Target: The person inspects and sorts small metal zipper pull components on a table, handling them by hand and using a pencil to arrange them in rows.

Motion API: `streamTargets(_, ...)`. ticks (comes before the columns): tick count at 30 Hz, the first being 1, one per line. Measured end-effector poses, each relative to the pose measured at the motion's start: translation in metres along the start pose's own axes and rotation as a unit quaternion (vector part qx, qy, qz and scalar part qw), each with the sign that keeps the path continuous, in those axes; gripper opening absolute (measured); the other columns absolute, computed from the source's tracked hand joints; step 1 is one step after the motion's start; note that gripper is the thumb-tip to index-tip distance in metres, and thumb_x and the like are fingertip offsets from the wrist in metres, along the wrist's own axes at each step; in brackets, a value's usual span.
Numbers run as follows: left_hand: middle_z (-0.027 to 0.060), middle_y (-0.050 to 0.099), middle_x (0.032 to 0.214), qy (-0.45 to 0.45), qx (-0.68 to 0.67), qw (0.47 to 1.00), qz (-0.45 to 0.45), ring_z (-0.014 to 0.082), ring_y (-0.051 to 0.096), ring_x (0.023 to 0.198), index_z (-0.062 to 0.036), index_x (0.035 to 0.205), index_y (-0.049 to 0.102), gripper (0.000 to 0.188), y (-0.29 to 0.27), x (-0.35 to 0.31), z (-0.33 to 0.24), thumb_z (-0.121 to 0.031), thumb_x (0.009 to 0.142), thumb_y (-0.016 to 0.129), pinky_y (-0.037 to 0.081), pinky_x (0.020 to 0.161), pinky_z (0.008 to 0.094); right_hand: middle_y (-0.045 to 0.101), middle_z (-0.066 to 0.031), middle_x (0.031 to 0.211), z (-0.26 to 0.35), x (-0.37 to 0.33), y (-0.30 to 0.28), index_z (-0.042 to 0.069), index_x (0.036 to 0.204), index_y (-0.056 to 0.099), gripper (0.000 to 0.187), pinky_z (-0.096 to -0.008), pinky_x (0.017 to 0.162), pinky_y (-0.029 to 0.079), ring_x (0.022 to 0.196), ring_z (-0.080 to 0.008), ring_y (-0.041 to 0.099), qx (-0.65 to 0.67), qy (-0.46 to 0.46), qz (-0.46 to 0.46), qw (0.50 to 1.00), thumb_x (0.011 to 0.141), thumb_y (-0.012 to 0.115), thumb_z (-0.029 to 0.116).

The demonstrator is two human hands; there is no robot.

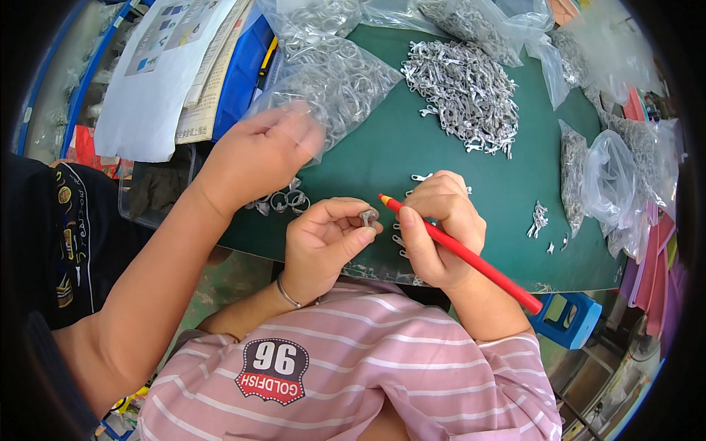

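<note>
My left hand (323, 242), with a bracelet at its wrist, pinches a small grey metal piece (368, 217) between thumb and fingers. Closed round a red pencil (471, 257) is my right hand (448, 228); the pencil's yellowish tip points toward the metal piece, slightly apart from it. Several small silver fittings (398, 240) with looped ends lie by my right hand, partly hidden beneath it. Left of my left hand are loose metal rings (288, 198). A co-worker's blurred hand (272, 143) reaches from the left to a clear bag of metal rings (331, 81).
A heap of silver fittings (463, 95) covers part of the green table (353, 162). Filled plastic bags (573, 176) line its right side, near a small cluster of fittings (537, 219). Papers (158, 81) lie over a blue bin (239, 81). A blue stool (570, 321) stands below right.
</note>
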State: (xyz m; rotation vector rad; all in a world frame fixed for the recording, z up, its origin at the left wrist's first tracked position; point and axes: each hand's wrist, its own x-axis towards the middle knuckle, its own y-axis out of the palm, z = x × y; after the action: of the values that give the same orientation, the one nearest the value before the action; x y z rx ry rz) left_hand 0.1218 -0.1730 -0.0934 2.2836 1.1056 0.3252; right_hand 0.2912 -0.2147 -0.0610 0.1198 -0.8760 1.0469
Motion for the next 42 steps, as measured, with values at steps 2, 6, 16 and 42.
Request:
streamTargets(2, 0.0120, 0.062, 0.107, -0.007, -0.006, 1.000, -0.001, 0.0181, 0.062, 0.100, 0.0048, 0.113, 0.057, 0.029, 0.000, 0.001, -0.002, 0.012, 0.086, 0.061, 0.051, 0.091, 0.0326, 0.062, -0.0047, 0.067, 0.000, 0.000, 0.000, 0.005, 0.074, 0.057, 0.016, -0.0334, 0.061, 0.040, 0.056, -0.0209, 0.055, 0.021, -0.007, -0.016, 1.000, 0.073, 0.066, -0.007)
streamTargets(6, 0.0122, 0.062, 0.108, -0.006, -0.006, 1.000, 0.002, 0.0180, 0.062, 0.100, 0.0046, 0.113, 0.057, 0.028, -0.001, 0.001, -0.001, 0.011, 0.086, 0.062, 0.051, 0.091, 0.0321, 0.061, -0.0051, 0.066, 0.000, 0.001, -0.003, 0.006, 0.074, 0.056, 0.015, -0.0339, 0.064, 0.041, 0.056, -0.0209, 0.055, 0.036, -0.024, 0.004, 0.999, 0.073, 0.066, -0.006)
streamTargets(16, 0.0129, 0.064, 0.108, -0.004, -0.001, 1.000, 0.000, 0.0189, 0.064, 0.099, 0.0043, 0.114, 0.058, 0.029, -0.002, 0.000, 0.000, 0.012, 0.086, 0.061, 0.052, 0.090, 0.0320, 0.060, -0.0058, 0.066, -0.001, 0.001, -0.001, 0.006, 0.074, 0.058, 0.015, -0.0347, 0.063, 0.039, 0.056, -0.0211, 0.054, -0.011, -0.004, 0.015, 1.000, 0.073, 0.068, -0.005)
streamTargets(42, 0.0108, 0.061, 0.086, 0.297, 0.720, 0.626, -0.034, 0.0307, 0.057, 0.079, -0.0023, 0.081, 0.068, 0.013, -0.037, 0.045, -0.086, 0.005, 0.071, 0.070, 0.048, 0.070, 0.0381, 0.061, -0.0091, 0.071, 0.004, 0.002, -0.002, 0.001, 0.085, 0.063, 0.010, -0.0344, 0.068, 0.041, 0.062, -0.0232, 0.056, -0.029, -0.010, 0.003, 1.000, 0.076, 0.066, -0.002)
